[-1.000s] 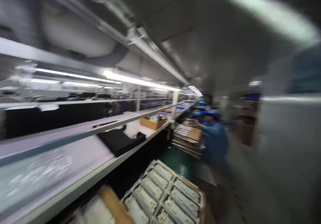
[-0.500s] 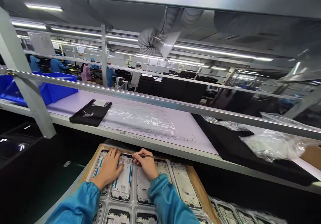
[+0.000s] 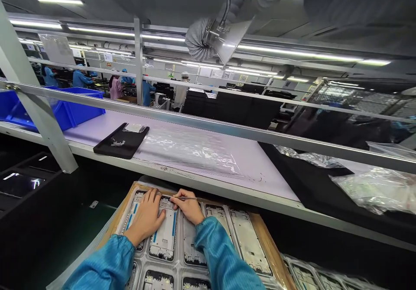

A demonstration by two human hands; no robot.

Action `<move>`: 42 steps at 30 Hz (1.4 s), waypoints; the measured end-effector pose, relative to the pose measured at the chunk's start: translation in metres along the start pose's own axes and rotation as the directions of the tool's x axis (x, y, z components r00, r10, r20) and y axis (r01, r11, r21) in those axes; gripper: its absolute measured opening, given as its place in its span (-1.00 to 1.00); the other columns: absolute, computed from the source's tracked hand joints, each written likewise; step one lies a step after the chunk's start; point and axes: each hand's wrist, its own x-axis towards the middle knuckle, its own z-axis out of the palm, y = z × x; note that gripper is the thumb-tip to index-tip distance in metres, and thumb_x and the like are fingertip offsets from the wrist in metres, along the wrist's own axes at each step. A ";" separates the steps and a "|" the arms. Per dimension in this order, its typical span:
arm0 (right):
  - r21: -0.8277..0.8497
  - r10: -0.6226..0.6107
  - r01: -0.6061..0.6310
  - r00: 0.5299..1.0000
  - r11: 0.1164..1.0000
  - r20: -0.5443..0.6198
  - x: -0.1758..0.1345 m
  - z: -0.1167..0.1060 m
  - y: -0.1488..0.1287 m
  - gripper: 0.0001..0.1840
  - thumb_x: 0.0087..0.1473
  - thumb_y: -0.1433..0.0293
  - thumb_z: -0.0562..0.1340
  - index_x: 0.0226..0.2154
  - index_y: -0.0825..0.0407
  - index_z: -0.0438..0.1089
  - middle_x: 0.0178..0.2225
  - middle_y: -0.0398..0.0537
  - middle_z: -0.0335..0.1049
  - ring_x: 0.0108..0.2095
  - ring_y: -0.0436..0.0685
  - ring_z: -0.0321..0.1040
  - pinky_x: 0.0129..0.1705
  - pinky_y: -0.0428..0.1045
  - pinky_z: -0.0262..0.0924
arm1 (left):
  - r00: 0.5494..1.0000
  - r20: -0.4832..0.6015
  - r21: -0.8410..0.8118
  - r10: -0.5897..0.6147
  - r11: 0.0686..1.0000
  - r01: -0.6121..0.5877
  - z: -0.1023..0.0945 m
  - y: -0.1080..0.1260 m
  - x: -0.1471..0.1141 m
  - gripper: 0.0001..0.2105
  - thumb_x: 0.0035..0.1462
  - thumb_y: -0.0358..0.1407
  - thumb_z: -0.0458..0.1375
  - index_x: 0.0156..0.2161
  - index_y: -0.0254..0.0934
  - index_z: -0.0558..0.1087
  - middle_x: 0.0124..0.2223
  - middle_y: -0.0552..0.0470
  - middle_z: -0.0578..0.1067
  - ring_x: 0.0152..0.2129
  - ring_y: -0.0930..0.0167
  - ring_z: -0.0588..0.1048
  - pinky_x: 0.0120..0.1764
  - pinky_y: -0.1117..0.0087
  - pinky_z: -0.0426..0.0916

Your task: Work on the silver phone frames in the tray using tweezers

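Head view: left hand [image 3: 147,218] fingers spread, hiding a frame [image 3: 164,233]; right hand [image 3: 190,210] pinches tweezers [image 3: 185,198].

Person, own body as seen from the head camera: two forearms and two hands.

Left hand [image 3: 147,216]: bare, no glove, no ring or watch visible. Right hand [image 3: 190,208]: bare, likewise unadorned.

Left sleeve [image 3: 100,266]: long, bright teal-blue, smooth and slightly glossy woven fabric with a fine stripe or grid texture, creased along the forearm, ending in a gathered cuff at the wrist.

Right sleeve [image 3: 221,259]: same teal-blue fabric and finish, folds running lengthwise, snug cuff at the wrist.

No markings, labels or buttons can be made out on either sleeve.
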 end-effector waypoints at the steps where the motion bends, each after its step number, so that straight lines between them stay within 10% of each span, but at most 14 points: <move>1: -0.004 -0.002 0.002 1.000 1.000 0.002 0.000 0.001 0.000 -0.50 -0.20 -0.01 0.46 -0.64 0.01 0.33 -0.68 -0.17 0.37 -0.66 0.05 0.30 -0.57 -0.07 0.12 | 1.000 -0.005 -0.001 0.002 1.000 -0.002 0.001 0.000 0.000 -0.57 0.18 -0.25 0.04 0.12 -0.39 0.35 0.23 -0.32 0.29 0.21 0.01 0.21 0.20 -0.05 0.16; 32: -0.092 -0.006 0.002 0.999 0.996 -0.044 0.000 0.001 -0.003 -0.44 -0.26 -0.11 0.42 -0.64 0.02 0.31 -0.71 -0.11 0.35 -0.66 0.10 0.32 -0.57 -0.07 0.13 | 0.994 0.105 0.139 0.027 0.989 -0.041 0.003 0.005 0.006 -0.52 0.21 -0.19 0.13 0.21 -0.26 0.35 0.28 -0.36 0.23 0.24 -0.07 0.17 0.21 -0.12 0.06; 42: -0.075 0.047 -0.055 0.994 0.996 -0.103 0.002 -0.003 -0.005 -0.36 -0.39 -0.21 0.41 -0.63 0.01 0.33 -0.75 -0.09 0.35 -0.74 0.04 0.14 -0.66 -0.08 -0.02 | 0.998 -0.007 0.127 0.058 0.990 -0.057 0.000 -0.020 0.015 -0.62 0.29 -0.15 0.15 0.14 -0.23 0.35 0.20 -0.15 0.33 0.06 0.18 0.38 0.08 -0.02 0.32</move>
